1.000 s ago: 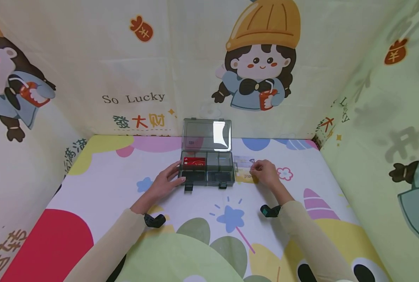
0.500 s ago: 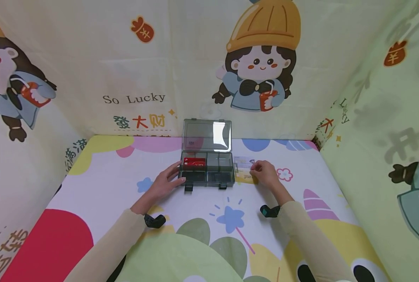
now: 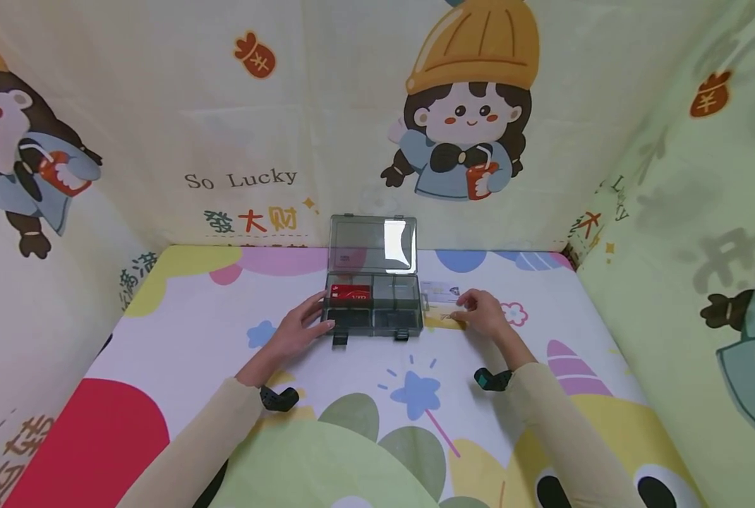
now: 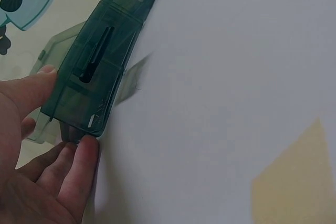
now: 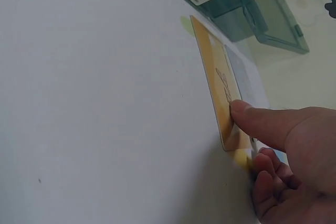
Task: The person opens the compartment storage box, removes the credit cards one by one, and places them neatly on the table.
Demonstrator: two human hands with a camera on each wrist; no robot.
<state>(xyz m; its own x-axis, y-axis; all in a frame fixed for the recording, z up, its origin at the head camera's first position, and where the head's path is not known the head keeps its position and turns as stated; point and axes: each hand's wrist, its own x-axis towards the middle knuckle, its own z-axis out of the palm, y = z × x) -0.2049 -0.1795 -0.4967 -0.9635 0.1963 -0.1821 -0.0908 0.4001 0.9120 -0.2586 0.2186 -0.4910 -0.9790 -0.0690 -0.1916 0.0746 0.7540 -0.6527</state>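
Note:
A dark see-through compartment box stands at the middle of the table, its lid raised at the back. A red card marked VIP sits in its back left compartment. My left hand holds the box's left end; in the left wrist view the thumb lies on the rim and the fingers against the end. To the right of the box lie a yellow card and, behind it, a pale purple card. My right hand pinches the yellow card near its right end, thumb on its printed face.
Two latches hang at the box's front, one of them the left latch. A patterned cloth covers the table. Printed fabric walls rise close behind the box and along both sides.
My right hand has shifted slightly right, and its thumb and forefinger have spread apart, with the thumb lower on the yellow card. The left hand and the box stay put.

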